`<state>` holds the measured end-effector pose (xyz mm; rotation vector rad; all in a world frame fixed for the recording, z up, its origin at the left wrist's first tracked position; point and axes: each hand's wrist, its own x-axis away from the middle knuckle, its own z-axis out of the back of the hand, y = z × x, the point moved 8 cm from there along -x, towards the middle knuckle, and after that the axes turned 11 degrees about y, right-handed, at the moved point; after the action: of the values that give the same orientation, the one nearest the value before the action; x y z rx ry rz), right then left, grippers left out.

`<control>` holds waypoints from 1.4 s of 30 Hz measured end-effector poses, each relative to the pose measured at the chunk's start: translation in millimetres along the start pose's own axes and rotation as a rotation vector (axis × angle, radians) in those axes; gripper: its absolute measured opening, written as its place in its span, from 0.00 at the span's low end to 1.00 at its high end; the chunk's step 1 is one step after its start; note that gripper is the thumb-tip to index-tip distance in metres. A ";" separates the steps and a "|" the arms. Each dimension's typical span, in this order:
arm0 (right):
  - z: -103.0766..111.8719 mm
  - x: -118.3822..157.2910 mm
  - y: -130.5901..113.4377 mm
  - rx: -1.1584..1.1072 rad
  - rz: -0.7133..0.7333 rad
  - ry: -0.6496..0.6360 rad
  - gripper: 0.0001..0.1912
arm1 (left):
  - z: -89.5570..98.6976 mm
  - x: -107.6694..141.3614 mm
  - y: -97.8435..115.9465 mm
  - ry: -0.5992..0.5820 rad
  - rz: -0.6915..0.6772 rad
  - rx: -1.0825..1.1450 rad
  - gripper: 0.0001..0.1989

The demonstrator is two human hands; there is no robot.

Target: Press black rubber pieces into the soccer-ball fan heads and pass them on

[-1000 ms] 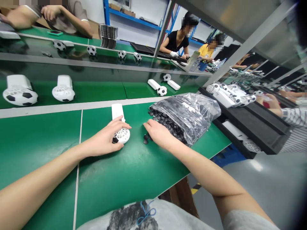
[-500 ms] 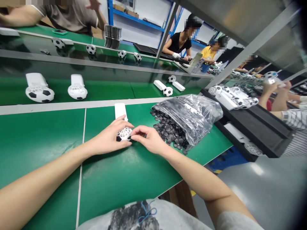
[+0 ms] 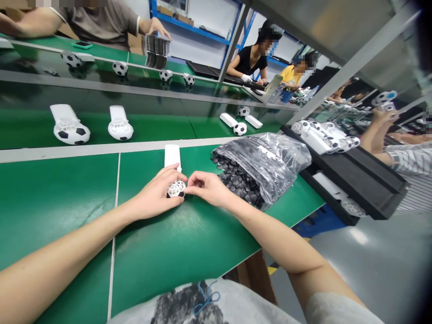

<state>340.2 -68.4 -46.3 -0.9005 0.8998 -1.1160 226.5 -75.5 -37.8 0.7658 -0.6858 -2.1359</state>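
Note:
My left hand (image 3: pixel 158 191) is closed around a white soccer-ball-shaped device (image 3: pixel 176 187) with an open lattice top and black patches low on its side. Its flat white handle (image 3: pixel 172 155) points away from me on the green table. Pinched together, the thumb and fingers of my right hand (image 3: pixel 205 188) touch the ball's right edge; anything between them is too small to make out. To the right of that hand, many small black plastic pieces (image 3: pixel 239 182) spill out of a clear plastic bag (image 3: pixel 270 157).
Beyond the table edge, a green conveyor (image 3: pixel 158 123) carries several ball-shaped devices (image 3: pixel 71 130). Black trays (image 3: pixel 364 168) with more white parts stand at right. Across the line, a co-worker's hand (image 3: pixel 158 28) rests at a dark stack (image 3: pixel 157 50). Another person's hands hold a device at far right.
Devices on the near conveyor have shifted right, those on the far belt left. The co-worker's raised hand has come down onto the dark stack. My hands stay at the ball with small finger movements.

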 end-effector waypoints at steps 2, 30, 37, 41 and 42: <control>18.3 1.6 4.8 0.125 -0.030 0.035 0.04 | 1.1 0.6 -2.2 -0.012 0.001 -0.019 0.17; 3.1 17.7 -12.8 0.320 0.246 -0.055 0.03 | 11.6 4.7 -10.3 -0.307 0.069 0.096 0.29; -0.6 11.4 -28.1 0.376 0.479 0.028 0.03 | 10.0 4.2 -16.1 -0.128 0.182 -0.014 0.27; -10.9 15.5 -37.6 0.389 0.579 -0.069 0.07 | 9.3 4.5 -16.3 -0.131 0.195 0.018 0.25; -13.6 16.5 -39.2 0.388 0.598 -0.096 0.07 | 10.1 4.5 -16.3 -0.144 0.194 0.024 0.25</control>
<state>317.6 -93.8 -17.4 -0.3228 0.7646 -0.6826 209.4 -67.4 -43.2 0.5375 -0.8285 -2.0211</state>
